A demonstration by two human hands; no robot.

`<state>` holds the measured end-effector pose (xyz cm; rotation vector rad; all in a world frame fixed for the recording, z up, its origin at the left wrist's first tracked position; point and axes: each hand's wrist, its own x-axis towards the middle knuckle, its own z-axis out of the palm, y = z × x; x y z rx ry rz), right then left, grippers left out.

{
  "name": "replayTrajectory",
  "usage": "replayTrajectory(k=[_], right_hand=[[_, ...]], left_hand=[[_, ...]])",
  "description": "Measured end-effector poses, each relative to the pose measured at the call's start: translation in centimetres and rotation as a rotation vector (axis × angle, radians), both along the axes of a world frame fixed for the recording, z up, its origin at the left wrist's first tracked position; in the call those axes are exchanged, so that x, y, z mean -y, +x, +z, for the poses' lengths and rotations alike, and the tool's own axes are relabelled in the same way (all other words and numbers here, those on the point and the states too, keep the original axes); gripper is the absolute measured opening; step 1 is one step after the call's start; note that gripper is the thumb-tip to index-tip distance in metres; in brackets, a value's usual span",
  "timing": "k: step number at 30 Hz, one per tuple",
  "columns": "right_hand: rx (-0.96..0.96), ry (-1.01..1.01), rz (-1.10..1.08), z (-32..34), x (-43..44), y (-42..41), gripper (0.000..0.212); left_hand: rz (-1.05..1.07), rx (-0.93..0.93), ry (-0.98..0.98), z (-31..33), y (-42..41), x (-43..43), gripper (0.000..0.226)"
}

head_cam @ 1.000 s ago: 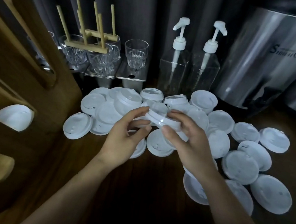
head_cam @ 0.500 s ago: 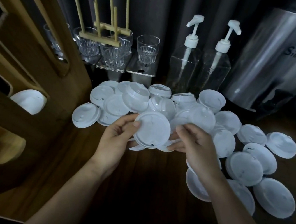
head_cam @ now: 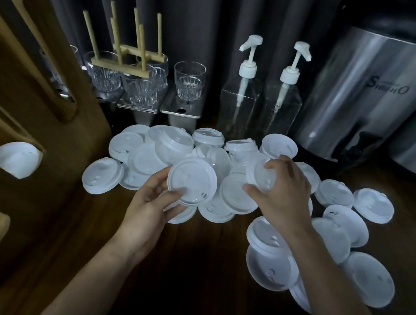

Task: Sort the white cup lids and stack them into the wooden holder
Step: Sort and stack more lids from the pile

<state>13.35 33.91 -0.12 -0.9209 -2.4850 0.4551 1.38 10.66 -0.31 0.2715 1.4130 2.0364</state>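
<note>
Several white cup lids point(head_cam: 148, 160) lie in a loose pile on the dark wooden table. My left hand point(head_cam: 150, 208) holds one large white lid point(head_cam: 192, 180) by its lower edge, tilted toward me above the pile. My right hand point(head_cam: 280, 193) is closed around a smaller white lid point(head_cam: 260, 176) at the top right of the pile. The wooden holder point(head_cam: 51, 152) stands at the left, and a white lid point(head_cam: 15, 158) shows in one of its slots.
Behind the pile stand glass tumblers point(head_cam: 188, 80) on metal stands, a wooden peg rack point(head_cam: 133, 55), two clear pump bottles point(head_cam: 240, 101) and a steel dispenser point(head_cam: 362, 98). More lids point(head_cam: 367, 281) spread over the table's right side.
My right hand let go of the shared lid and moved up and right onto a smaller lid. My left hand kept the large lid. The camera shifted slightly.
</note>
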Motion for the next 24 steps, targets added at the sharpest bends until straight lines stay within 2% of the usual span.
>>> replayTrajectory(k=[3,6,11,14,17,24], right_hand=[[0.015,-0.055,-0.008,-0.3,-0.6,-0.5,0.071],[-0.058,-0.123,0.011,0.0,-0.3,-0.5,0.073],[-0.305,-0.314,0.244,1.2,1.7,-0.2,0.084],[-0.347,-0.397,0.356,1.4,3.4,0.0,0.09],[-0.376,-0.409,0.43,0.9,5.0,-0.1,0.095],[-0.583,-0.458,0.51,-0.6,6.6,-0.1,0.087]], left_hand=[[-0.01,-0.013,-0.006,0.1,-0.3,-0.2,0.05],[-0.007,-0.023,-0.023,0.4,-0.5,-0.5,0.051],[0.015,-0.04,-0.057,0.6,-0.6,-1.1,0.04],[0.026,-0.005,-0.051,0.6,-0.4,-1.4,0.035],[0.019,0.059,-0.012,0.6,-0.1,-1.2,0.039],[0.09,0.133,0.023,1.1,0.2,-1.2,0.054]])
